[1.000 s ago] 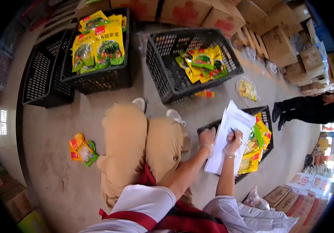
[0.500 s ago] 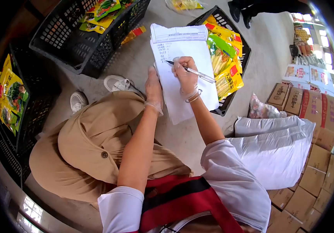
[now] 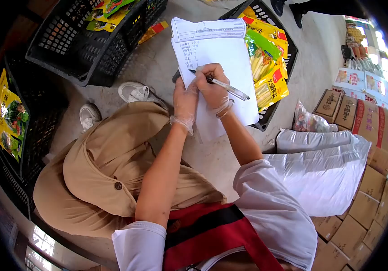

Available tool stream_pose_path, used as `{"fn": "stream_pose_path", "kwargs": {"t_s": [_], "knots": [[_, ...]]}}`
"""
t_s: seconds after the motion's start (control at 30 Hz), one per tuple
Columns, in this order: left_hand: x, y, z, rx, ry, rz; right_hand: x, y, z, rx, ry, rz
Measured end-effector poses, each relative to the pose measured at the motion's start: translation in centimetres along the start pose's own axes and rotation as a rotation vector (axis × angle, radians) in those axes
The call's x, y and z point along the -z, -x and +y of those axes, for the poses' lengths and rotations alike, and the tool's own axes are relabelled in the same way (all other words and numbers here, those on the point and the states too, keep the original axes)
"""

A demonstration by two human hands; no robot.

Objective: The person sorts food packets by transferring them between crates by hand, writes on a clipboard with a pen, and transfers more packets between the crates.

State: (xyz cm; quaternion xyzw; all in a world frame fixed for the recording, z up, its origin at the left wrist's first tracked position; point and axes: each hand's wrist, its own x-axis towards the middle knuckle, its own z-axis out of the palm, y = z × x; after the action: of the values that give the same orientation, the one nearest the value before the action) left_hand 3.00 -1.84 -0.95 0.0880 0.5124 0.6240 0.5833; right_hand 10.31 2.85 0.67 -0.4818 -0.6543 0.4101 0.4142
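Observation:
A pad of white paper (image 3: 228, 52) with handwritten lines lies over the left part of a black crate (image 3: 289, 49) full of yellow packets (image 3: 271, 86). In a thin clear glove, my right hand (image 3: 212, 86) is closed around a pen (image 3: 230, 88), its tip on the page below the written lines. My left hand (image 3: 185, 101), gloved too, grips the pad's left edge, its fingers partly hidden by the paper, and it touches my right hand.
Black crates (image 3: 85, 79) with packets stand at the upper left and far left (image 3: 45, 113). To the right lie silvery-white bags (image 3: 316, 171), a clear bag (image 3: 309, 119) and cardboard boxes (image 3: 365, 198). A person's dark-clad legs (image 3: 325, 6) show at the top right.
The view has swung toward the paper and right side. My left hand has moved right along the pad against my right hand, and more handwriting is visible on the page.

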Motion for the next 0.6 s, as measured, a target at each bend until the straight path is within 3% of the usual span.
{"fn": "stream_pose_path", "kwargs": {"t_s": [0.17, 0.43, 0.6], "knots": [[-0.3, 0.0, -0.3, -0.003, 0.145, 0.001, -0.1, -0.1, -0.2, -0.003, 0.012, 0.015], [-0.2, 0.1, 0.0, -0.056, -0.115, 0.011, 0.3, -0.6, 0.1, -0.069, -0.003, 0.007], [-0.3, -0.6, -1.0, -0.055, 0.052, 0.016, 0.1, -0.2, 0.7, 0.015, 0.075, 0.021]]}}
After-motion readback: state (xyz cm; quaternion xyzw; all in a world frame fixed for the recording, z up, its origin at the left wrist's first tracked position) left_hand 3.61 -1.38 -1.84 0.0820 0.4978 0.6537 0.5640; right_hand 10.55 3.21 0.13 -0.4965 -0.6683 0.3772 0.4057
